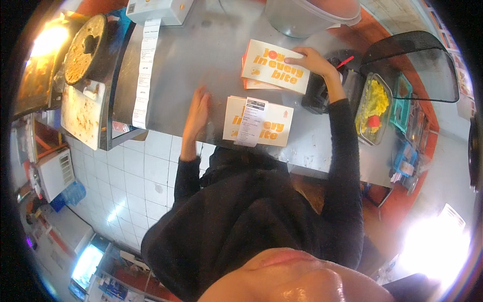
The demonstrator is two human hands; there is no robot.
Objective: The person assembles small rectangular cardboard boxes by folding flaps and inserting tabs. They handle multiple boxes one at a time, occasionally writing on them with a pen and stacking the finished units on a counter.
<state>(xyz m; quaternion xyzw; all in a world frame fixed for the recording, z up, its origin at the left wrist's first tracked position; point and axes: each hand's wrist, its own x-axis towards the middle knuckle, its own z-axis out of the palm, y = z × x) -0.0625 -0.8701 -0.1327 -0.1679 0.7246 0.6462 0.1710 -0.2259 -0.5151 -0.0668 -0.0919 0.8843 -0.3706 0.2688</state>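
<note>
My right hand [313, 62] grips the far right corner of a white box with orange print [275, 70], its thumb over the top face. This box lies on at least one other like it, whose edges show at the left and below. Nearer me lies a second white and orange box [280, 127], with a long printed receipt [252, 122] across its middle. To the left of that box, my left hand [199, 109] rests at the near edge of the metal table, fingers stretched out and holding nothing.
A white receipt printer [160, 11] at the far left trails a long paper strip [144, 75]. A clear tub [302, 19] stands at the back. On the right are a tray of yellow food [372, 113] and a black mesh cover [410, 60]. A stained cutting board [80, 113] is far left.
</note>
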